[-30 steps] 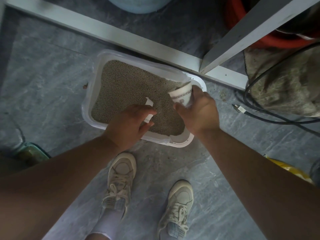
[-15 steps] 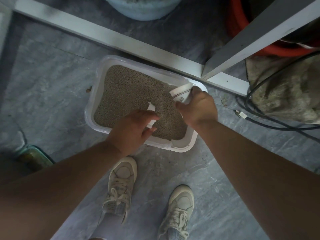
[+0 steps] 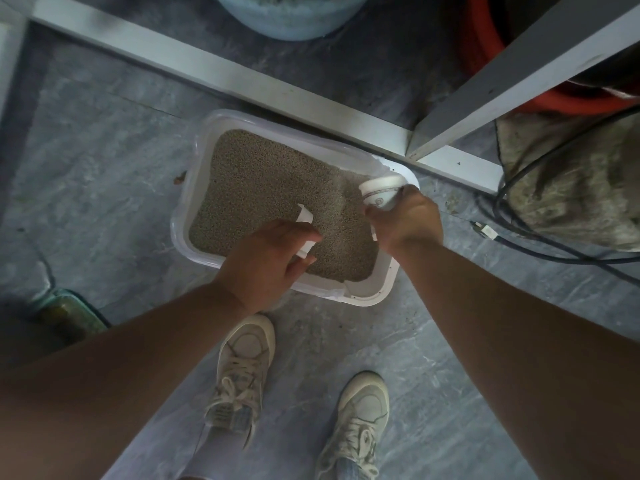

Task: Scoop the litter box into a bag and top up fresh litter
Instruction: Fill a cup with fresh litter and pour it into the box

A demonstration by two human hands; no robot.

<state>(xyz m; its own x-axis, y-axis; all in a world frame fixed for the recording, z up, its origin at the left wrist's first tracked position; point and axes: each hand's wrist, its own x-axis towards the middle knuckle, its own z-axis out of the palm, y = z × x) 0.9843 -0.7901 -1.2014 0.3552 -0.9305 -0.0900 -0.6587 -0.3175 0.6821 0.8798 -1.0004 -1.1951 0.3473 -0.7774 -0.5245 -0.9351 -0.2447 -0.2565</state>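
Observation:
A white litter box (image 3: 194, 188) sits on the grey floor, filled with tan litter (image 3: 263, 188). My left hand (image 3: 266, 261) is over the box's near edge and grips a white scoop (image 3: 304, 220) whose end sticks out over the litter. My right hand (image 3: 405, 220) holds a white paper cup (image 3: 379, 192) tipped on its side at the box's far right corner, its mouth towards the litter. A paler ridge of litter lies just left of the cup.
A white door-frame rail (image 3: 242, 67) runs just behind the box. A black cable with a plug (image 3: 485, 232) lies to the right beside a dirty sack (image 3: 571, 188). A blue tub (image 3: 284, 19) and red basin (image 3: 491, 57) stand beyond. My shoes (image 3: 242, 372) are below.
My right hand has tilted the cup further over, towards the far right corner. The left hand with the scoop has hardly moved. The camera has shifted slightly.

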